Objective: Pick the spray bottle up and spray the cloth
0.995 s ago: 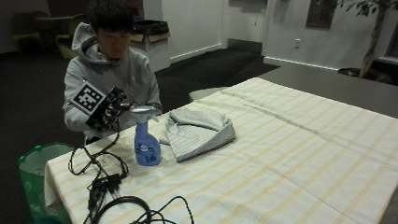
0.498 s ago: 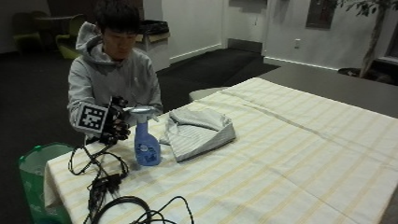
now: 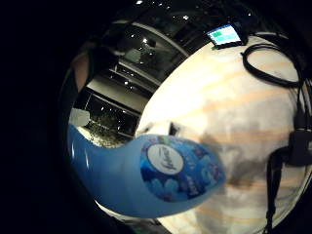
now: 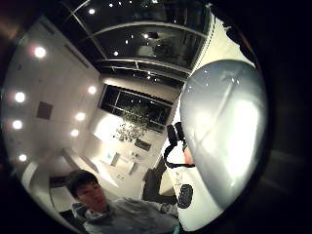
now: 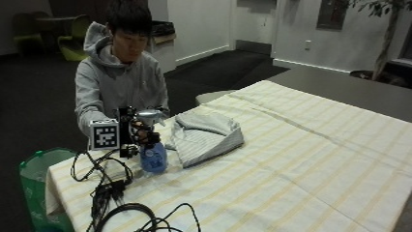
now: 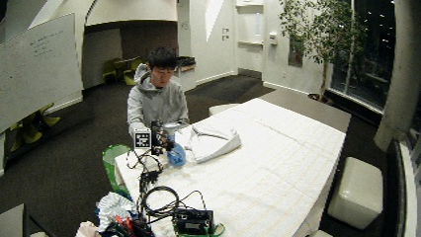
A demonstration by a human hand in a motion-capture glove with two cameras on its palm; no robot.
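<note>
the spray bottle (image 5: 153, 157) was translucent blue with a silver-grey head and a darker blue label bearing a white oval, and the glove on the right hand (image 5: 143, 137) was black. the cloth (image 5: 205, 135) was pale grey with fine stripes, lying on a table (image 5: 309, 164) covered in cream with faint yellow lines. the person's hoodie (image 5: 119, 89) was plain grey, and the bin (image 5: 42, 166) beside the table was green.

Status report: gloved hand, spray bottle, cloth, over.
Right hand wrapped around spray bottle neck. Bottle upright on the table, not lifted. Folded cloth just beside it, nothing between them.
</note>
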